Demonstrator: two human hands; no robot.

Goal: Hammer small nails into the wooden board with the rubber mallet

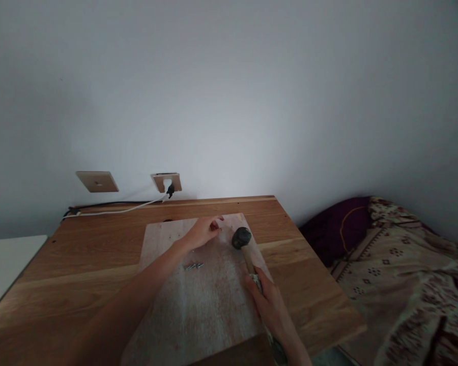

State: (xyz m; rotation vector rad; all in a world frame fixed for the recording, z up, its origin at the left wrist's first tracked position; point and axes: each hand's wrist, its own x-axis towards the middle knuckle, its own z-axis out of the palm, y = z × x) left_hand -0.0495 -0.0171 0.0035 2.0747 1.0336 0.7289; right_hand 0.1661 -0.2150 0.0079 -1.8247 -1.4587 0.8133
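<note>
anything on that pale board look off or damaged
Mostly wear: the pale board looks blotchy and streaked, with faint reddish-brown patches on its whitish surface. Small metal pieces lie loose on it in an uneven cluster beside the left forearm. I see no spill.

- The left forearm (145, 284) is slanting up from the lower left of the frame, bare along its visible length.
- The left hand (202, 232) is pointing rightward, below and slightly left of the frame's centre, its fingers bending; their tips are showing too small to read.
- The right hand (269, 301) is curling into a closed grip, right of the lower centre.
- The right wrist (291, 338) is slanting down toward the bottom edge.
</note>
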